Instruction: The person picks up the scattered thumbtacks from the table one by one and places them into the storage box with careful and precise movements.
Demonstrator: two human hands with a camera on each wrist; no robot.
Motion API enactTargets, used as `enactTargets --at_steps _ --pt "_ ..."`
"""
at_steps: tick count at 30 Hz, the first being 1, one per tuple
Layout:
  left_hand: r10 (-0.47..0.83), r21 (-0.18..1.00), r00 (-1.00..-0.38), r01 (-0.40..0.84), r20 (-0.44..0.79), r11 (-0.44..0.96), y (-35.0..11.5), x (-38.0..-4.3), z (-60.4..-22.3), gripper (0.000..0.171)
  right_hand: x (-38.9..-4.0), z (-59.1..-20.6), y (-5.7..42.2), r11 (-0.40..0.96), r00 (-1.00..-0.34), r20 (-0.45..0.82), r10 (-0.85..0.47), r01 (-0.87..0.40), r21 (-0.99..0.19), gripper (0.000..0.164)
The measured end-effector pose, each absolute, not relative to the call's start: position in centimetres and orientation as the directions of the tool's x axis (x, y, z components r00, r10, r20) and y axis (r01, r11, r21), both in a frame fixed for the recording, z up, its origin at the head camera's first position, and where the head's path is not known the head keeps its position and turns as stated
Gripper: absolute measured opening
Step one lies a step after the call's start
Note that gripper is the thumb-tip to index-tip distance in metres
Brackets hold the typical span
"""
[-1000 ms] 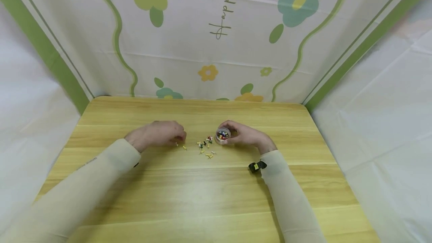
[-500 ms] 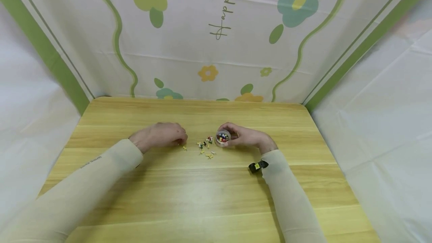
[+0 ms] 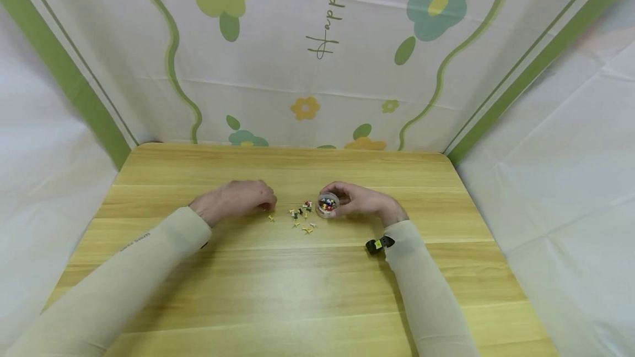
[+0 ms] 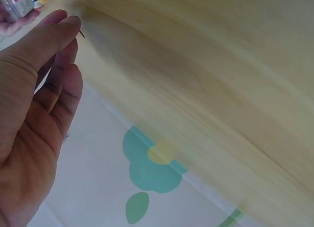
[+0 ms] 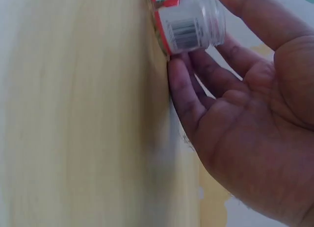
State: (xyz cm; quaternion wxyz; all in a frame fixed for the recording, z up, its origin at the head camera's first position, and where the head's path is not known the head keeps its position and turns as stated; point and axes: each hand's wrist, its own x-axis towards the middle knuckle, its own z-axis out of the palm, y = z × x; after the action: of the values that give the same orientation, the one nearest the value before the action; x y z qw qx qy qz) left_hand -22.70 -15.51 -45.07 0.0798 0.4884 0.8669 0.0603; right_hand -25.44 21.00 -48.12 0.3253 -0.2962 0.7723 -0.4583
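In the head view, my left hand (image 3: 237,201) is low over the table, left of a scatter of push pins (image 3: 296,215). Its thumb and fingertips pinch a push pin (image 4: 82,34); only the metal point shows in the left wrist view, and the head is hidden. My right hand (image 3: 366,201) grips a small clear plastic jar (image 5: 184,35) with a red-edged label and a barcode. The jar's open mouth tilts toward me, and push pins in several colours lie inside. One yellow push pin (image 3: 270,217) lies apart, just beside the left fingers.
The wood-grain table (image 3: 278,291) carries the loose pins between my hands, mostly yellow with some white, green, red and black. A white flowered cloth (image 3: 258,70) hangs at its back edge. A black strap (image 3: 379,244) is on the right wrist.
My left hand has shifted slightly right, and the pin beneath its fingertips is now pinched there. The right hand has tilted the jar a little and stays in place.
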Motion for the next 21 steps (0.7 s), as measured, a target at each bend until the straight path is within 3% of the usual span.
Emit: enactTargets --at_steps 8,13,21 --pt "0.841 0.228 -0.541 0.816 -0.020 0.531 -15.4 -22.6 -44.7 0.010 -25.4 -47.9 20.5 0.322 -0.621 -0.200 -0.758 -0.089 -0.943 0.079" --pt "0.839 0.246 -0.540 0.824 0.066 0.511 -15.4 -22.5 -44.4 0.011 -25.3 -48.0 20.4 0.299 -0.578 -0.222 -0.785 -0.040 -0.953 0.073" --pt "0.829 0.245 -0.533 0.837 0.170 0.488 -15.1 -22.7 -44.0 0.019 -25.6 -48.8 20.5 0.300 -0.523 -0.219 -0.824 -0.074 -0.951 0.062"
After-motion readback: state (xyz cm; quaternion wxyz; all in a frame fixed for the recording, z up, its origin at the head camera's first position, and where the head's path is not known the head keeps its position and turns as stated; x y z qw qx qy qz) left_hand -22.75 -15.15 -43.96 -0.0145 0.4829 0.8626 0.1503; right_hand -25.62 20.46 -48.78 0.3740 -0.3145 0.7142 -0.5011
